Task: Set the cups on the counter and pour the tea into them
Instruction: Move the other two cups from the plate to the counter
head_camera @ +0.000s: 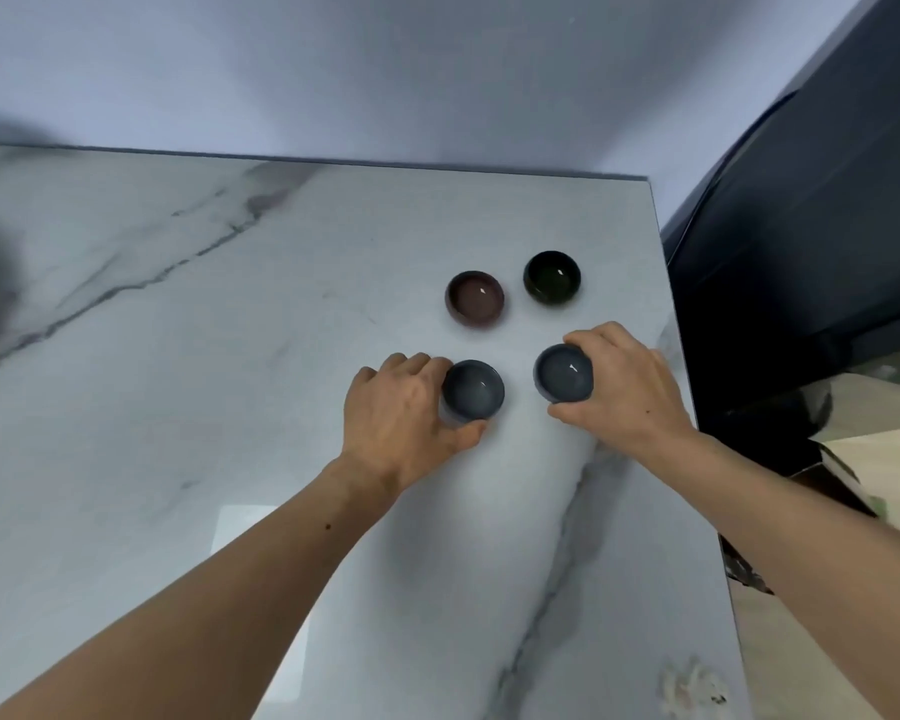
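Note:
Several small glazed cups stand upright on the white marble counter (230,356), near its right edge. A brown cup (475,297) and a dark green cup (552,277) stand free at the back. In front of them, my left hand (401,423) wraps a dark grey cup (473,390) from the left. My right hand (630,387) wraps a blue-grey cup (563,372) from the right. Both held cups rest on the counter. All the cups look empty. No teapot is in view.
The counter's right edge (676,356) runs close to the cups, with a dark curved surface (801,252) beyond it. A pale wall (385,70) rises behind the counter. A small whitish smudge (689,683) lies near the front right.

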